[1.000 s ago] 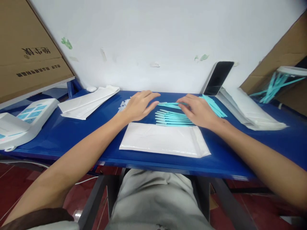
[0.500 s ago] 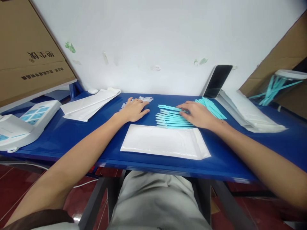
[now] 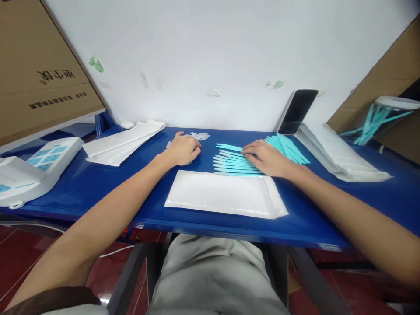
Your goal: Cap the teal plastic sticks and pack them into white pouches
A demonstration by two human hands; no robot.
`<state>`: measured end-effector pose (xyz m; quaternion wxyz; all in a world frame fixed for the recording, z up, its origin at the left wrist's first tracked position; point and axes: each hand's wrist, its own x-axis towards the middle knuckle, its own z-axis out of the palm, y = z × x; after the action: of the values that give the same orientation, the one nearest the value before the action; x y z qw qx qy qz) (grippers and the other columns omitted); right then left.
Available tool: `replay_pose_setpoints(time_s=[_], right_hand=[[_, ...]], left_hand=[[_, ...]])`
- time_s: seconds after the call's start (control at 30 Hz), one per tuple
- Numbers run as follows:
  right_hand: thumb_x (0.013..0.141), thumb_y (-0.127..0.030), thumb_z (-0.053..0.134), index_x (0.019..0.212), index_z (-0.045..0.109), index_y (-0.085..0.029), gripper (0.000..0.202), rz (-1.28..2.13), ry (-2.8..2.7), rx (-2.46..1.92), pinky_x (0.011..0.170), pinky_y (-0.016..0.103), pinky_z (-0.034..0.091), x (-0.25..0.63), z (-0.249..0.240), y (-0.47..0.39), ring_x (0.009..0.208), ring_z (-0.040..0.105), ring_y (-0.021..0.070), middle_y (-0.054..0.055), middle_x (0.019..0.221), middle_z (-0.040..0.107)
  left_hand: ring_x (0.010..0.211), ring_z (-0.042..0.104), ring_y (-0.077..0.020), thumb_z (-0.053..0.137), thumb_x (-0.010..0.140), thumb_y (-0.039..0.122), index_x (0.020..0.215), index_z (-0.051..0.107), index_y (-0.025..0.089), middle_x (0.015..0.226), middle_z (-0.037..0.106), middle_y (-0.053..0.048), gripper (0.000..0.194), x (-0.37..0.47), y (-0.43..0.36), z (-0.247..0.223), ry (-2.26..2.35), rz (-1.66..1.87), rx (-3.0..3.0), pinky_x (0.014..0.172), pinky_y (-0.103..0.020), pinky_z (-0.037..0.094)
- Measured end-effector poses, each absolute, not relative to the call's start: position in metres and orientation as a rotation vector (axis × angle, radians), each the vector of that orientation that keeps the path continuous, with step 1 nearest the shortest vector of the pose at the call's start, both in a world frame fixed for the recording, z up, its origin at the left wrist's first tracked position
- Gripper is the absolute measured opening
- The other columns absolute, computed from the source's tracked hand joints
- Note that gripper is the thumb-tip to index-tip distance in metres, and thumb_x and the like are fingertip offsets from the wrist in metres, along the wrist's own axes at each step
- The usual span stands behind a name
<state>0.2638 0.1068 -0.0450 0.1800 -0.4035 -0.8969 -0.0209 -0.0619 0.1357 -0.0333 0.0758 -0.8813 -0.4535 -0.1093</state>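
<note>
My left hand (image 3: 183,149) is over the small translucent pieces (image 3: 199,136) at the back of the blue table, its fingers curled together; what is under them is hidden. My right hand (image 3: 267,157) has its fingers closed at the right end of the uppermost turquoise stick (image 3: 229,147). Below that stick lies a row of turquoise sticks with pale tips (image 3: 234,162), side by side. Behind my right hand is a looser pile of turquoise sticks (image 3: 288,148). A white padded envelope (image 3: 219,194) lies flat in front of the row.
White envelopes (image 3: 123,142) and a power strip (image 3: 55,162) are at the left. A phone (image 3: 298,111) leans on the wall. At the right are more envelopes (image 3: 348,153) and a clear jar of turquoise sticks (image 3: 397,103). Cardboard (image 3: 39,57) stands at the left.
The fingers of my left hand have drawn in over the translucent pieces, the thumb now closer to them. My right hand has shifted very slightly at the end of the uppermost stick.
</note>
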Motion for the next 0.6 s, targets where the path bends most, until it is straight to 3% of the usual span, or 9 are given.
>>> replay_pose_setpoints(time_s=[0.23, 0.6], right_hand=[[0.100, -0.025, 0.042, 0.108, 0.081, -0.016, 0.042, -0.063, -2.526, -1.131, 0.099, 0.055, 0.048, 0.2632, -0.0445, 0.1070, 0.109, 0.067, 0.0355, 0.015, 0.116, 0.079], [0.103, -0.027, 0.039, 0.115, 0.079, -0.013, 0.043, -0.059, -2.529, -1.227, 0.102, 0.054, 0.051, 0.2670, -0.0470, 0.1088, 0.113, 0.069, 0.0357, 0.017, 0.124, 0.076]], left_hand=[[0.114, 0.068, -0.0338, 0.047, 0.092, 0.025, 0.101, 0.081, 0.022, 0.113, 0.080, -0.010, 0.036, -0.0606, 0.1356, -0.0352, -1.103, -0.402, -2.706, 0.104, -0.057, 0.047], [0.103, 0.072, -0.0262, 0.049, 0.088, 0.007, 0.107, 0.081, 0.020, 0.110, 0.080, -0.006, 0.039, -0.0586, 0.1404, -0.0399, -0.900, -0.545, -2.916, 0.100, -0.047, 0.054]])
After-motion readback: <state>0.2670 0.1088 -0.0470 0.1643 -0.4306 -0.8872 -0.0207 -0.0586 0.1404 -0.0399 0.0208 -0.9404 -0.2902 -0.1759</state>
